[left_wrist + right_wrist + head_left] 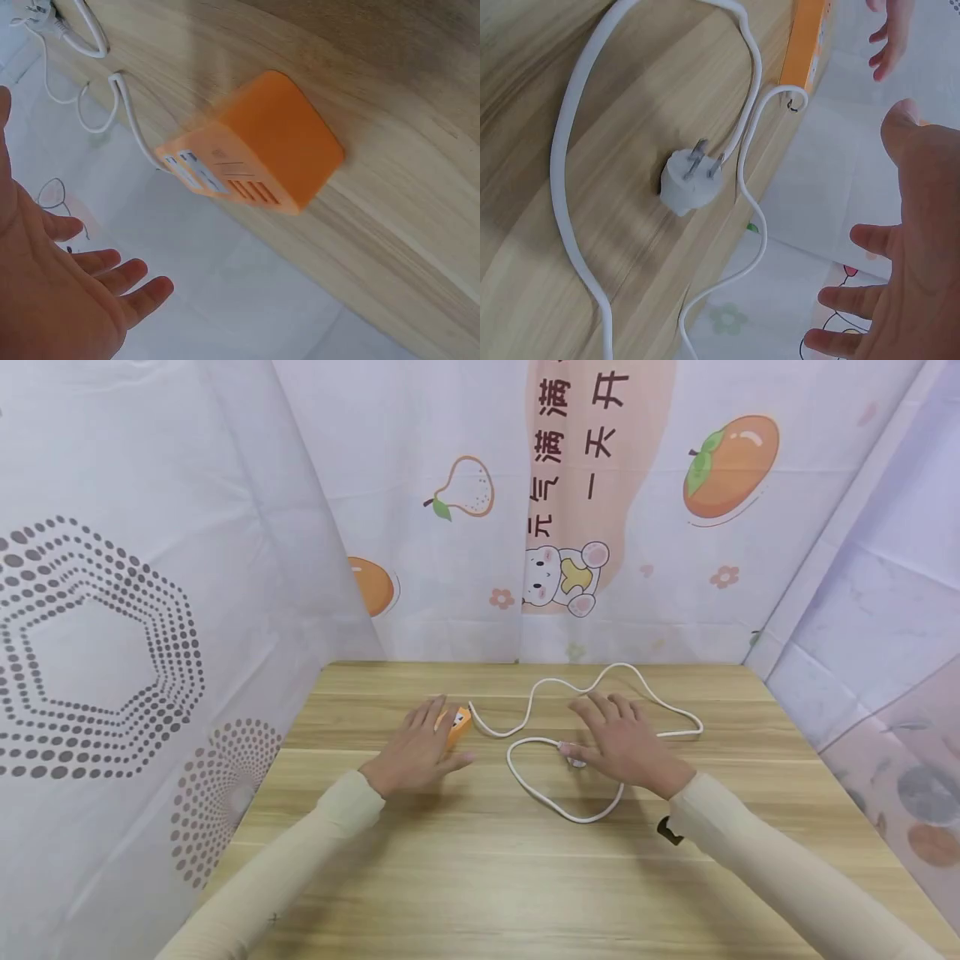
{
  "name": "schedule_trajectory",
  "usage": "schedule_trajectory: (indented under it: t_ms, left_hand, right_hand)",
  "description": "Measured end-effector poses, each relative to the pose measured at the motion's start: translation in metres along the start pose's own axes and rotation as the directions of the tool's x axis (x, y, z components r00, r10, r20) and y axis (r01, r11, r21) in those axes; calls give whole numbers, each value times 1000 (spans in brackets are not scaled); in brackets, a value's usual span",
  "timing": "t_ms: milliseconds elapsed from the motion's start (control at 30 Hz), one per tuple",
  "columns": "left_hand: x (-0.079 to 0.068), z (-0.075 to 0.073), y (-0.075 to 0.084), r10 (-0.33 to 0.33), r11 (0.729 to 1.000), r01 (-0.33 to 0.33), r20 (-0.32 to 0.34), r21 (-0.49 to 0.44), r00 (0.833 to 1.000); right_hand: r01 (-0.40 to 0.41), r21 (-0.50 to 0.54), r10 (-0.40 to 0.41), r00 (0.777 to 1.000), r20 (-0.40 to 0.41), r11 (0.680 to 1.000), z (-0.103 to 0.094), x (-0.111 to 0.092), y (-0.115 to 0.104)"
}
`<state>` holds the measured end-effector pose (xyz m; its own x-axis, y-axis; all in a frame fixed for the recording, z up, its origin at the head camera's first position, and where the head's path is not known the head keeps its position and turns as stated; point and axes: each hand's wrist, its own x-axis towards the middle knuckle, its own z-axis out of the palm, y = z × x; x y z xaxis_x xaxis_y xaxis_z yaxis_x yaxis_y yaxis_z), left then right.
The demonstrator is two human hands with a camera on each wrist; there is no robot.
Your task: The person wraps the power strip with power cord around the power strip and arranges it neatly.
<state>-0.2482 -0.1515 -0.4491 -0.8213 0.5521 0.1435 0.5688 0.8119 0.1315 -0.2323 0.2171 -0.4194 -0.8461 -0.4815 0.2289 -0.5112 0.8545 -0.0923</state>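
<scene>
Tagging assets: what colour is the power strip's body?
Orange; the power strip shows best in left wrist view.

Your head view is bright and clear, with soft light all over. Your sleeves point(780, 877) make soft, blurry shadows on the wooden surface point(487, 877), which shines a little. Your wrist views look dimmer and fuzzier, and the orange box point(285, 142) has one smudgy edge.
</scene>
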Motion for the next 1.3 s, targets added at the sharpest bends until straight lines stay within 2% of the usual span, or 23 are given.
schedule_trajectory:
  t_ms: [167,267,633,833,967,1200,1300]
  left_hand:
    - [-2,5,-6,-26,1000,26,-7,15,1000]
    - [-5,11,-10,-53,998,52,12,25,999]
    - [-13,29,-20,-94,983,93,-3,161,996]
    - [-11,37,-27,-123,979,125,-21,163,992]
    - [-10,41,-29,-170,973,169,-8,156,985]
    - [-7,43,-25,-250,964,251,-17,89,968]
    - [-5,43,-24,-262,960,263,-24,98,965]
  right_hand:
    - [29,3,-29,1000,11,1000,4,1,-4]
    - [39,20,-39,999,20,999,7,1,-6]
    - [75,67,-75,997,-1,995,17,1,-22]
    - [99,66,-100,995,8,993,20,2,-29]
    - [110,59,-111,994,21,992,23,2,-32]
    - [116,59,-119,992,49,992,28,1,-35]
    - [121,81,-125,991,46,989,29,1,-37]
